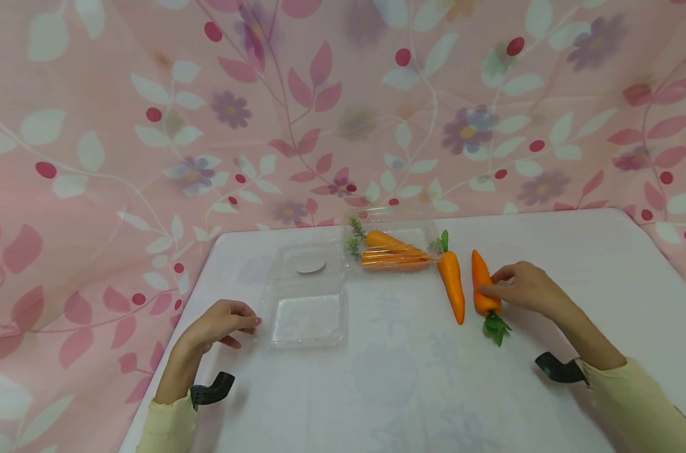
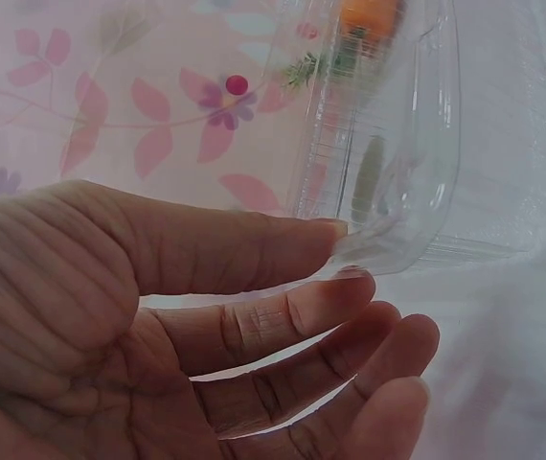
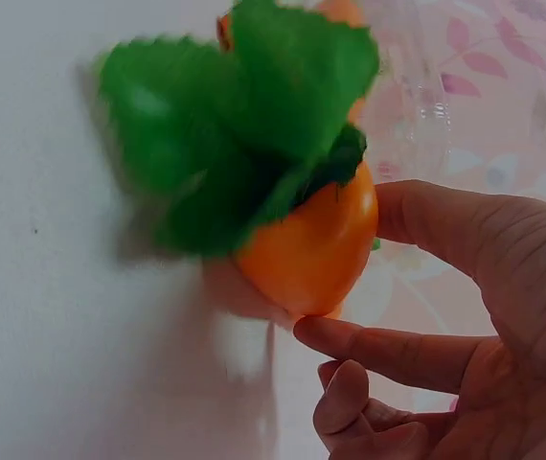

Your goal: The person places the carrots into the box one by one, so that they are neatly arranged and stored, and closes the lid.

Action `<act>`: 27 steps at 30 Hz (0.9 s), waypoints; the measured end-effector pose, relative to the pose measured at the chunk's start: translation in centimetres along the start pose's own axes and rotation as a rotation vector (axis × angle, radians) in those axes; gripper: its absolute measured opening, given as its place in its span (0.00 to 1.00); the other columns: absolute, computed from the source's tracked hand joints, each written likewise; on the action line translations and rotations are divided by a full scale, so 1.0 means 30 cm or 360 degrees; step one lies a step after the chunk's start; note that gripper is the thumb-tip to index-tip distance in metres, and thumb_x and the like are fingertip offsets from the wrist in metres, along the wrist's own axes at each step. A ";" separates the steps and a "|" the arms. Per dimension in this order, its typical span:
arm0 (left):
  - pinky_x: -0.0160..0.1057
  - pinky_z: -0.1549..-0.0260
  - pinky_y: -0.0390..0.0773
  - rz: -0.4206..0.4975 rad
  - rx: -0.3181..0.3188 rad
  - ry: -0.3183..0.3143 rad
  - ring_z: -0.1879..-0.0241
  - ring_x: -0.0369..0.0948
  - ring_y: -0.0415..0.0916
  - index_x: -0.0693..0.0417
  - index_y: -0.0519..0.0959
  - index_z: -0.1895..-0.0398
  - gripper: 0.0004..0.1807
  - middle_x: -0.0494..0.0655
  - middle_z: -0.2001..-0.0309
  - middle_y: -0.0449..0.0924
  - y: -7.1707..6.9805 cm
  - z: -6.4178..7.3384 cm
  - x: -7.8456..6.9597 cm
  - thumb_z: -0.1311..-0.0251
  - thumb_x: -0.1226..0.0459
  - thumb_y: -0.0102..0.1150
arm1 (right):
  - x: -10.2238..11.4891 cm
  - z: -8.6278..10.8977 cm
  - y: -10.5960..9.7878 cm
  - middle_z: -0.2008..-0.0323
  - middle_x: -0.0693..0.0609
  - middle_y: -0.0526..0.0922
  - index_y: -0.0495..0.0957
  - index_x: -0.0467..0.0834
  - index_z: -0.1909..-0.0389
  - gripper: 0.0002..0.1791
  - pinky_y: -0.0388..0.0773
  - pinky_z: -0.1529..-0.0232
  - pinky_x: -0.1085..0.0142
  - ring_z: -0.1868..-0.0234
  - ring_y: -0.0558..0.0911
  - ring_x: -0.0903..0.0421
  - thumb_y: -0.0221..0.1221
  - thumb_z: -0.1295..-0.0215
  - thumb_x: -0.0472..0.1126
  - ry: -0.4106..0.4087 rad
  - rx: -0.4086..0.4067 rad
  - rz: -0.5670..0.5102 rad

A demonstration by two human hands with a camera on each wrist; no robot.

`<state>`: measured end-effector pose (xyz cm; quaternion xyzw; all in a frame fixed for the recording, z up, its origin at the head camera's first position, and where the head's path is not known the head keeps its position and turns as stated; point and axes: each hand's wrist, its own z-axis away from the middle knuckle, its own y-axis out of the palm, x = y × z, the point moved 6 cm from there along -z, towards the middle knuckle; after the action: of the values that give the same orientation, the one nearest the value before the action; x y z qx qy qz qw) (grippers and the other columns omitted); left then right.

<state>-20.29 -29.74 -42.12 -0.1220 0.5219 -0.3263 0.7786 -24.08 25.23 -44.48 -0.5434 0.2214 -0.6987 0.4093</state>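
At the left of the table an opened clear plastic clamshell box lies flat, its lid folded back with a pale oval label. My left hand is at its left edge, and the left wrist view has thumb and forefinger pinching the box's corner. On the right, my right hand pinches a toy-like orange carrot between thumb and fingers. This carrot's tip points away from me and its green leaves towards me. Left of it lies a second carrot, leaves at the far end.
Behind the opened box, another clear clamshell box holds carrots with feathery green tops. All of it stands on a white-covered table, with a pink floral cloth hanging behind. Each wrist carries a black camera mount.
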 end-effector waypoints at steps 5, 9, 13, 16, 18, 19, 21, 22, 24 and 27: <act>0.45 0.73 0.84 0.0005 -0.0006 -0.0004 0.61 0.50 0.81 0.70 0.80 0.61 0.15 0.57 0.63 0.83 0.000 0.002 -0.001 0.37 0.62 0.63 | 0.001 0.007 -0.021 0.56 0.35 0.77 0.81 0.30 0.52 0.34 0.77 0.68 0.60 0.63 0.75 0.46 0.67 0.42 0.58 -0.0061 -0.0026 0.0023; 0.45 0.73 0.84 0.0006 0.0000 -0.0001 0.61 0.50 0.80 0.70 0.80 0.61 0.15 0.57 0.63 0.83 0.002 0.007 -0.005 0.37 0.62 0.63 | -0.005 0.008 -0.034 0.55 0.33 0.77 0.82 0.31 0.52 0.31 0.78 0.69 0.61 0.63 0.75 0.45 0.68 0.43 0.55 -0.0094 -0.0042 0.0043; 0.46 0.73 0.84 0.0006 0.0012 0.0010 0.61 0.50 0.80 0.70 0.80 0.61 0.15 0.58 0.63 0.83 0.005 0.010 -0.008 0.36 0.62 0.63 | -0.011 0.007 -0.048 0.54 0.31 0.77 0.83 0.33 0.51 0.28 0.79 0.66 0.55 0.60 0.74 0.41 0.70 0.45 0.51 -0.0129 -0.0087 0.0077; 0.46 0.73 0.84 0.0014 0.0010 0.0010 0.62 0.50 0.80 0.70 0.80 0.61 0.15 0.57 0.63 0.83 0.005 0.009 -0.007 0.37 0.62 0.63 | -0.013 0.009 -0.060 0.53 0.29 0.78 0.83 0.34 0.52 0.26 0.77 0.62 0.45 0.56 0.73 0.37 0.71 0.47 0.47 -0.0180 -0.0136 0.0101; 0.46 0.73 0.84 0.0014 0.0006 0.0012 0.62 0.50 0.80 0.70 0.80 0.61 0.15 0.57 0.63 0.83 0.004 0.008 -0.006 0.37 0.62 0.63 | -0.014 0.011 -0.066 0.53 0.29 0.78 0.84 0.34 0.52 0.25 0.75 0.60 0.42 0.54 0.71 0.34 0.72 0.48 0.46 -0.0202 -0.0163 0.0117; 0.46 0.73 0.84 0.0013 0.0004 0.0009 0.62 0.50 0.80 0.70 0.80 0.61 0.15 0.57 0.63 0.83 0.003 0.007 -0.006 0.37 0.62 0.63 | -0.015 0.013 -0.068 0.53 0.29 0.78 0.84 0.35 0.52 0.25 0.74 0.61 0.41 0.53 0.70 0.33 0.72 0.48 0.45 -0.0204 -0.0177 0.0122; 0.45 0.73 0.84 0.0011 -0.0005 0.0002 0.62 0.49 0.80 0.70 0.80 0.62 0.14 0.56 0.64 0.83 0.002 0.005 -0.003 0.37 0.62 0.63 | -0.019 0.013 -0.072 0.53 0.29 0.78 0.84 0.35 0.52 0.24 0.74 0.63 0.42 0.53 0.69 0.32 0.72 0.49 0.44 -0.0193 -0.0206 0.0148; 0.45 0.73 0.84 0.0011 -0.0010 -0.0004 0.62 0.49 0.80 0.70 0.80 0.62 0.14 0.56 0.64 0.83 0.001 0.004 -0.002 0.37 0.62 0.63 | -0.022 0.013 -0.073 0.52 0.29 0.77 0.84 0.36 0.52 0.24 0.74 0.64 0.42 0.54 0.68 0.32 0.71 0.49 0.44 -0.0180 -0.0215 0.0159; 0.45 0.73 0.84 0.0007 -0.0006 0.0003 0.62 0.49 0.80 0.70 0.80 0.62 0.14 0.56 0.64 0.83 0.001 0.005 -0.003 0.37 0.63 0.63 | -0.028 0.012 -0.076 0.52 0.28 0.76 0.84 0.37 0.51 0.24 0.73 0.66 0.44 0.55 0.67 0.32 0.71 0.50 0.42 -0.0152 -0.0233 0.0179; 0.46 0.74 0.84 0.0007 0.0002 0.0016 0.62 0.50 0.80 0.70 0.80 0.62 0.14 0.57 0.64 0.83 0.004 0.008 -0.003 0.37 0.63 0.63 | -0.036 0.012 -0.078 0.51 0.28 0.75 0.84 0.38 0.50 0.23 0.71 0.66 0.43 0.55 0.66 0.32 0.70 0.50 0.40 -0.0124 -0.0252 0.0187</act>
<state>-20.07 -29.62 -42.01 -0.1188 0.5259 -0.3254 0.7768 -24.46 27.49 -43.22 -0.5870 0.2913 -0.6321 0.4136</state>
